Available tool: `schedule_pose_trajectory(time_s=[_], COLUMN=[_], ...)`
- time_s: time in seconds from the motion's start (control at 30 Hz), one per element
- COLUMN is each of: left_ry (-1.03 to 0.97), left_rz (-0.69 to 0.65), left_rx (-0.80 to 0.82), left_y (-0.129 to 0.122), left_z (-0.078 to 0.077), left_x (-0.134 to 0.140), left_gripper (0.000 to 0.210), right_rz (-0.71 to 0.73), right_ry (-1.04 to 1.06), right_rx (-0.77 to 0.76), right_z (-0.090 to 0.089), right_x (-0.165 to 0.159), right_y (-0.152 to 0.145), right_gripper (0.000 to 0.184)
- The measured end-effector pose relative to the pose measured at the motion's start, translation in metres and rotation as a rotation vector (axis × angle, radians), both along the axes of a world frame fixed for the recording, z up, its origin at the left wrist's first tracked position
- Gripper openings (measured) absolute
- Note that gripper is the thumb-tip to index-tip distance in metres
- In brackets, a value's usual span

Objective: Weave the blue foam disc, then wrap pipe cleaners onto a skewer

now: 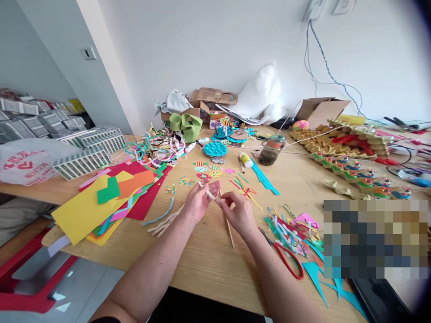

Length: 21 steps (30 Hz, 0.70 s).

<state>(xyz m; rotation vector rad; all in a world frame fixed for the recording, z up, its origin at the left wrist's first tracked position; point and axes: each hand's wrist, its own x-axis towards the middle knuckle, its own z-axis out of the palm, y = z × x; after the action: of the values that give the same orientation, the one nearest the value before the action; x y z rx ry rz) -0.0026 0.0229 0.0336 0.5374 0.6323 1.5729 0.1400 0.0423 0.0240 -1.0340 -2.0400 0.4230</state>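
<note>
Between my two hands is a short white fuzzy pipe cleaner, coiled along part of its length. My left hand grips one end with thumb and finger. At the other end my right hand pinches it, fingertips close together. A thin wooden stick runs down beside the right fingers; whether it is held or lies on the table I cannot tell. White pipe cleaners and a blue pipe cleaner lie left of my left forearm. Paper fish lie just beyond my hands.
Coloured paper sheets cover the left side of the table. Red-handled scissors and paper scraps lie at the right. Behind stand a glue bottle, a glass jar and egg cartons.
</note>
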Motion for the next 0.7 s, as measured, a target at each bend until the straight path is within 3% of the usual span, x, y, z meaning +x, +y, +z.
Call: schedule_pose_trajectory(time_s=[0.13,0.53,0.7], left_ry=[0.036,0.059,0.109], left_rz=[0.024,-0.03,-0.009], left_rx=[-0.009,-0.042,-0.059], left_y=[-0.002,0.0,0.001], left_z=[-0.001,-0.003,-0.005], left_x=[0.002,0.004,0.003], left_gripper=[0.024,0.03,0.025], right_rz=[0.121,0.111,0.117], right_ry=[0.046,0.351,0.411], right_rx=[-0.038,-0.42,-0.5], right_z=[-0.004,-0.004,0.0], right_x=[-0.01,-0.01,-0.009], right_y=[-0.008,-0.003,-0.002], right_gripper=[0.021,0.025,0.027])
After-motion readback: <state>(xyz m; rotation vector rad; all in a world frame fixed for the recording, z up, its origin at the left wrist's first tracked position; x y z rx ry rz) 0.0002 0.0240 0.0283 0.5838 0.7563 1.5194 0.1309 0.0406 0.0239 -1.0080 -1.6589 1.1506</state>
